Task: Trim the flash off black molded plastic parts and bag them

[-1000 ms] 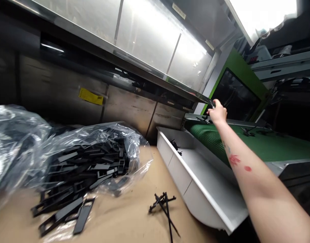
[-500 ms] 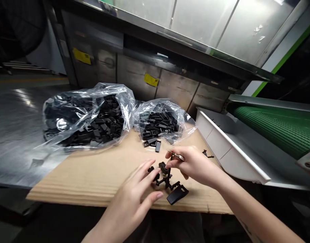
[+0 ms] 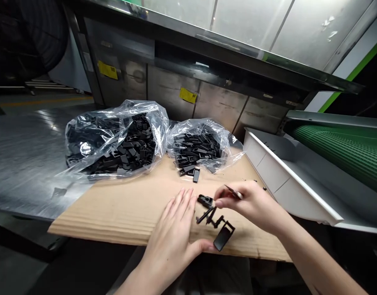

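While the left hand (image 3: 171, 231) spreads near brown cardboard's (image 3: 114, 207) front edge, the right hand (image 3: 251, 203) pinches a branched black plastic sprue (image 3: 211, 216), apparently part-stripped.

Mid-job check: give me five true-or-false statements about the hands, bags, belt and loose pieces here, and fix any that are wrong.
1. The left clear bag and the right clear bag both hold black parts. True.
2. The left hand is inside the left clear bag. False: it is spread palm down over the cardboard.
3. The green belt is left of the white tray. False: it is on the tray's right side.
4. The right hand has a small metal tool. True.
5. A black framed piece lies by the left thumb. True.
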A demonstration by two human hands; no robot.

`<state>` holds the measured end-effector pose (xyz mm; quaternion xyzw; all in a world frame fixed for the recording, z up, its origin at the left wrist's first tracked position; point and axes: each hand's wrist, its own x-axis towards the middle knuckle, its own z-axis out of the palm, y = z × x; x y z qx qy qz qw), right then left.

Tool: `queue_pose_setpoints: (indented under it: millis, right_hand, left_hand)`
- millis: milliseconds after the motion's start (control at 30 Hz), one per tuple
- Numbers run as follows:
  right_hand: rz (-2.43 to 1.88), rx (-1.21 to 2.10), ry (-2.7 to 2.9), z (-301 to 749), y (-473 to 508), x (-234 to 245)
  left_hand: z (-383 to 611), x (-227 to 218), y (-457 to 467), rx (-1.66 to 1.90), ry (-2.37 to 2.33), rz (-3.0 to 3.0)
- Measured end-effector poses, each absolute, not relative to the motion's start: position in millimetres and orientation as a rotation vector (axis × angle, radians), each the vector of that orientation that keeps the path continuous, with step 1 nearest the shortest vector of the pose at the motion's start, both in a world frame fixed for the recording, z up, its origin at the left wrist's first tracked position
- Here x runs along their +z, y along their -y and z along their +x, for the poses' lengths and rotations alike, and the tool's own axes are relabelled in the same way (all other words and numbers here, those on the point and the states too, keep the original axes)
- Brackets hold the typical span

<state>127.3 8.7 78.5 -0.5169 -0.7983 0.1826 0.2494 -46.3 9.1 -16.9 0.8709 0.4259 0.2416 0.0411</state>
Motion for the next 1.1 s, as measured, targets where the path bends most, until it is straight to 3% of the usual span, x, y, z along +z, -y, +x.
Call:
queue_pose_setpoints:
  millis: [367, 600, 933, 1100]
  right_hand:
    - [-1.146, -0.298, 2.040, 155.8, 44.1, 16.1]
    - [-1.148, -0.570, 2.031, 154.0, 47.1, -23.1]
    - [-1.496, -1.054, 1.636, 202.6, 52.1, 6.5]
    - [-1.757, -0.993, 1.689, 215.6, 38.1, -9.7]
  left_hand:
    - [-24.0, -11.4, -11.0, 0.660, -1.318, 2.684]
    - [-20.9, -17.3, -10.8, 0.760, -1.349, 2.736]
    - [-2.1, -2.1, -13.8, 0.840, -1.179, 2.732]
    - [34.3, 0.4, -22.4, 0.750, -1.146, 2.758]
